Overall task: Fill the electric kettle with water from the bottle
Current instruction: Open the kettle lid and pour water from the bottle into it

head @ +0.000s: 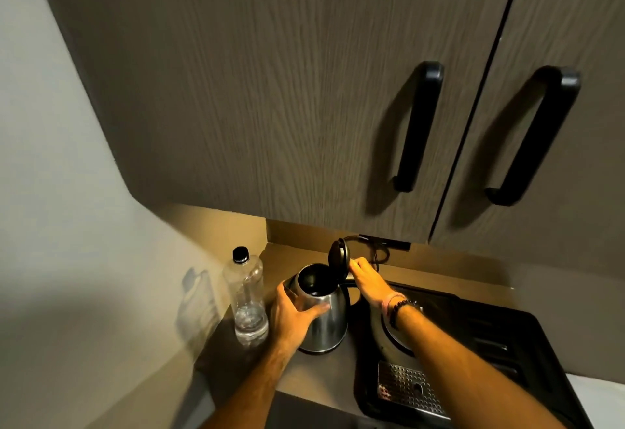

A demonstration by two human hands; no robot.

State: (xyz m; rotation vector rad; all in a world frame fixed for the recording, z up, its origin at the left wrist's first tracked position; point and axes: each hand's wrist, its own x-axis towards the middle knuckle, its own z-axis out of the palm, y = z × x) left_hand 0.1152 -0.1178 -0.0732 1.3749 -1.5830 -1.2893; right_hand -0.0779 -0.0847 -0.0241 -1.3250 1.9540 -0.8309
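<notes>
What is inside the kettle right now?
The kettle has its lid flipped up, showing a dark interior with no water visible. The very bottom is too shadowed to see clearly. The bottle beside it is capped.

Brushed shiny steel kettle (323, 320) with matt black plastic lid (338, 256); clear glossy plastic bottle (247, 300); wood-grain matt cupboard doors (270, 90)

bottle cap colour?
Black: the screw cap on the clear plastic water bottle, seen in the head view.
</notes>
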